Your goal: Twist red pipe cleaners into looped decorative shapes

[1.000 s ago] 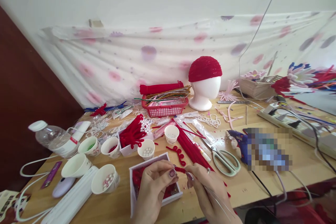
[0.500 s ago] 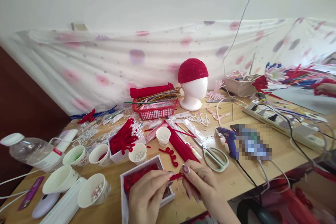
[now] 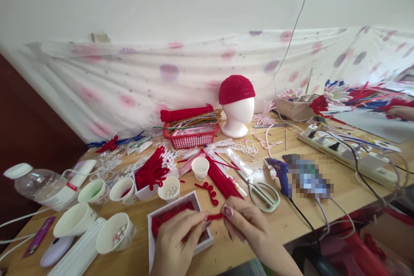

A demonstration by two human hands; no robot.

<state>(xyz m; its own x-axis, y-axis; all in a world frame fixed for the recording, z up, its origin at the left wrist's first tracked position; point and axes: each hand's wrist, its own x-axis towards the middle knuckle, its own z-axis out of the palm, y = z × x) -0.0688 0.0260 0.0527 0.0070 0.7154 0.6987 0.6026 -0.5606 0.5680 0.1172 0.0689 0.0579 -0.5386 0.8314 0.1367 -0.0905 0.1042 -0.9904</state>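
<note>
A short red pipe cleaner (image 3: 215, 216) is held level between the two hands, just above the near edge of the wooden table (image 3: 343, 189). One end is pinched by the fingertips of the left hand (image 3: 176, 246), the other by the thumb and forefinger of the right hand (image 3: 247, 226), so both hands are closed on it. Directly under the left hand a white box (image 3: 176, 211) filled with red pieces is found, partly covered by that hand. Just beyond the fingertips a curled red piece (image 3: 208, 190) lies on the wood, and a bundle of red stems (image 3: 223, 181) is laid slantwise beside it. To the right of the right hand, pale green scissors (image 3: 263, 194) are set, with a blue glue gun (image 3: 280, 172) beyond them. To the left of the left hand several paper cups (image 3: 114, 233) are grouped, some with beads inside, and a plastic bottle (image 3: 39, 185) is tipped on its side further left. Well beyond the hands a red basket (image 3: 192, 136) and a white foam head (image 3: 237, 114) with a red cap (image 3: 236, 89) are placed against the hanging cloth (image 3: 129, 86).
</note>
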